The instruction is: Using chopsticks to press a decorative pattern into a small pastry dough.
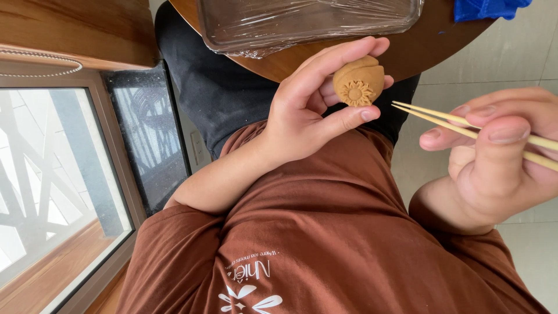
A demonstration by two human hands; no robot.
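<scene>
Fingers of the left hand (pixel 302 110) grip a tan flower-stamped clay ball (pixel 358 80); beside it, the right hand (pixel 494 157) pinches two thin bamboo sticks (pixel 465 127), tips pointing at the ball.

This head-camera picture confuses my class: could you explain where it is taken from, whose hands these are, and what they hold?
The camera sits on a person's head and looks down at their own lap, brown shirt and two bare hands; no machine is involved. The left hand holds a small tan clay lump with a flower pattern pressed into its face, gripped between thumb and fingers. The right hand holds two thin wooden sticks, their tips pointing at the lump but not touching it. Beyond the hands is a round wooden table bearing a tray wrapped in clear film and a blue cloth.
</scene>
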